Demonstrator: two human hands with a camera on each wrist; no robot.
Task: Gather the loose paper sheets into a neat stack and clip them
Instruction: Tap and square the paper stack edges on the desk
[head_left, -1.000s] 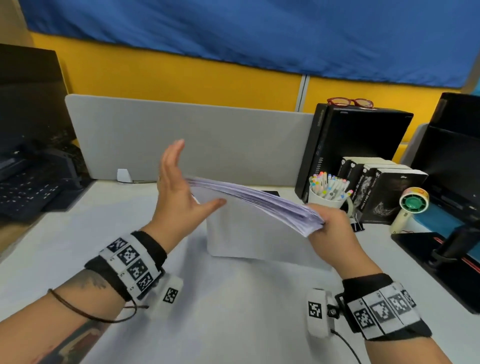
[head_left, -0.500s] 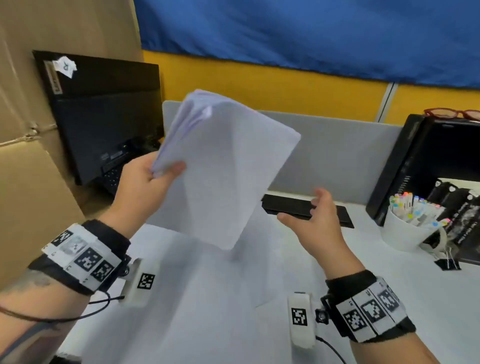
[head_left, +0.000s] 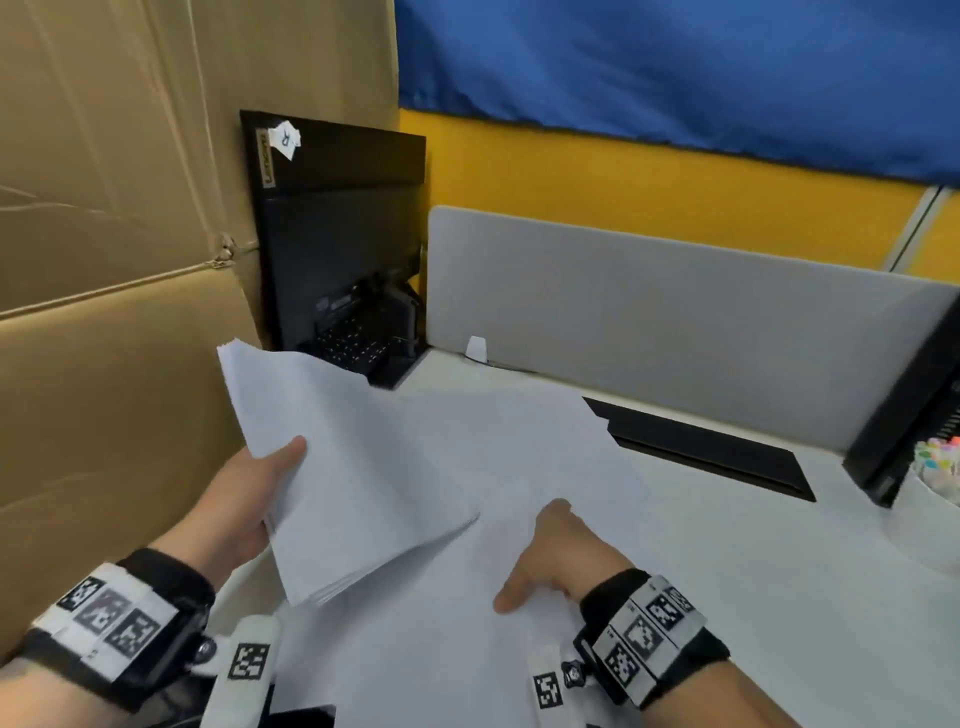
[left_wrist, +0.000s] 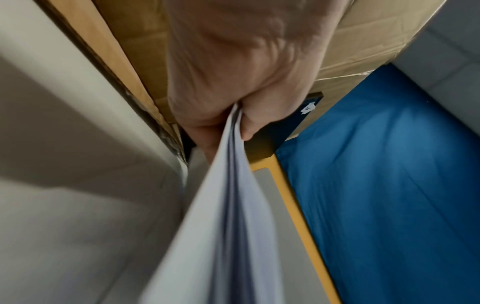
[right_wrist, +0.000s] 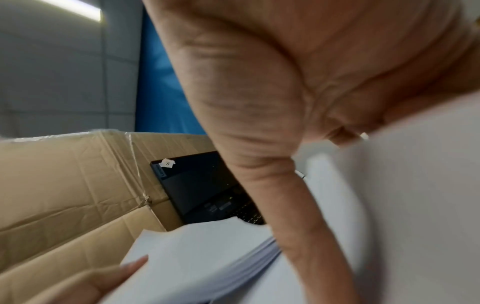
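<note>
Cardboard boxes (head_left: 119, 270) fill the far left, with an open black Lenovo laptop (head_left: 337, 244) beside them. The left hand (head_left: 244, 499) pinches a thick paper stack (head_left: 343, 467) by its left edge, thumb on top, holding it tilted above the white desk (head_left: 779, 597). Further right, a loose sheet (head_left: 519, 452) lies flat on the desk and the right hand (head_left: 556, 561) presses on it; its fingertips are hidden, so its grip cannot be told. A grey divider panel (head_left: 675, 312) stands behind

L hand (head_left: 244, 499) clamped, R hand (head_left: 558, 561) flat.
</note>
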